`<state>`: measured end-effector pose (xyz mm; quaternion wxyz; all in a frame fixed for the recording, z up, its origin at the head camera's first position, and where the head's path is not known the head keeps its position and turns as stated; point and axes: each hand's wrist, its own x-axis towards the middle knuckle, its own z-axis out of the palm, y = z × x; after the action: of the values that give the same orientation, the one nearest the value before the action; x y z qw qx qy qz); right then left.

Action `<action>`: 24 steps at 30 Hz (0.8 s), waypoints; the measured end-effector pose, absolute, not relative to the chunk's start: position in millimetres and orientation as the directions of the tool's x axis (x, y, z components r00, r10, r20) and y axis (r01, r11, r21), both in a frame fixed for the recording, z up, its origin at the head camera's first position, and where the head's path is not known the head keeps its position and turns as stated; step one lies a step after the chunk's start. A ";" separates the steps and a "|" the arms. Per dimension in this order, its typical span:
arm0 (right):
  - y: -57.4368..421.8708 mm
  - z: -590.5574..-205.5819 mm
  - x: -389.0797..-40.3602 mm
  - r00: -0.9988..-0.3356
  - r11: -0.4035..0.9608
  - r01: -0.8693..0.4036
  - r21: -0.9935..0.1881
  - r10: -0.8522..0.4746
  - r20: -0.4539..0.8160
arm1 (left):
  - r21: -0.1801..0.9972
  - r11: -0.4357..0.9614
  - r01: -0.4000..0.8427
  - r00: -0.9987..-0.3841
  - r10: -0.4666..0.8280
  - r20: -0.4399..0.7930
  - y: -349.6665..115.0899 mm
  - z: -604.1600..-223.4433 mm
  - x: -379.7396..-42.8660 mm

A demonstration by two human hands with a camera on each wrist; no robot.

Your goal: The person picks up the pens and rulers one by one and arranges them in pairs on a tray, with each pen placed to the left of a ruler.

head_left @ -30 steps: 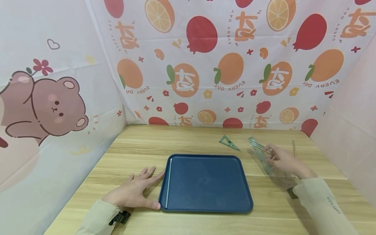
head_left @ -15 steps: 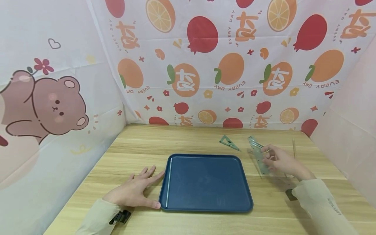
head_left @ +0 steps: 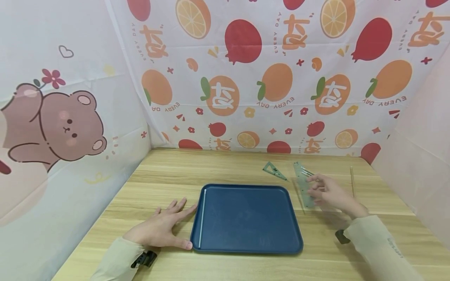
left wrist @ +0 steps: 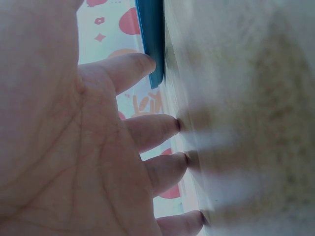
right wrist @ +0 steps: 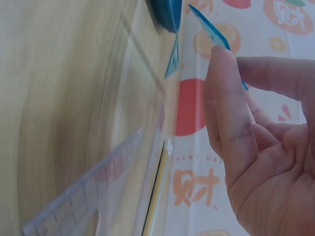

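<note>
Shifted a little leftward since a second ago, the right hand (head_left: 330, 197) has brought the green ruler (head_left: 301, 187) nearer the blue tray (head_left: 249, 218) and swung it from a slant to a straighter line, while the left hand (head_left: 159, 230) looks unmoved from where I sit. I see the right thumb and fingers pinching the ruler near its right-hand edge, and the right wrist feed shows me the strip tilted and clear of the table (head_left: 168, 265). Thin rods (head_left: 310, 173) show just beyond the right fingertips; I cannot tell whether they touch the ruler. Below those same fingers I make out a clear graduated triangle (right wrist: 93, 191) on the wood, plainest from the wrist camera. Forward and to the left of the right fingers, apart from them, lies a small green set square (head_left: 275, 171), and to the right of the knuckles a slim stick (head_left: 352, 181) points away. I read the left fingers as released: straight and spread, three of them resting their tips on the wood while the forefinger and thumb touch the tray's left side. Just inside that side, to the right of the left fingers, a single pale rod (head_left: 202, 218) lies running from near rim to far.
</note>
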<state>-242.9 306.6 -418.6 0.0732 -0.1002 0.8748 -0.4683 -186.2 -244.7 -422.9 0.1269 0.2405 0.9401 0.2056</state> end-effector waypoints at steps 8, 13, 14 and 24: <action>292.8 -419.2 -240.1 -0.971 0.501 -0.070 -0.863 -0.234 -0.057 | 0.449 0.798 0.402 -0.852 0.506 -0.136 -243.8 -422.7 -186.2; 282.2 -420.8 -236.7 -0.974 0.468 -0.048 -0.882 -0.219 -0.063 | 0.450 0.800 0.397 -0.854 0.502 -0.140 -244.4 -423.5 -187.4; 280.2 -421.4 -236.3 -0.973 0.462 -0.047 -0.885 -0.220 -0.063 | 0.450 0.800 0.398 -0.853 0.503 -0.139 -244.5 -423.8 -187.6; 260.8 -415.0 -233.0 -0.971 0.419 -0.015 -0.908 -0.221 -0.085 | 0.441 0.802 0.402 -0.855 0.502 -0.133 -244.4 -423.8 -187.9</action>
<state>-233.0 260.8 -415.0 0.0962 -0.0707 0.8367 -0.5345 -187.9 -244.4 -423.8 0.1225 0.2401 0.9413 0.2030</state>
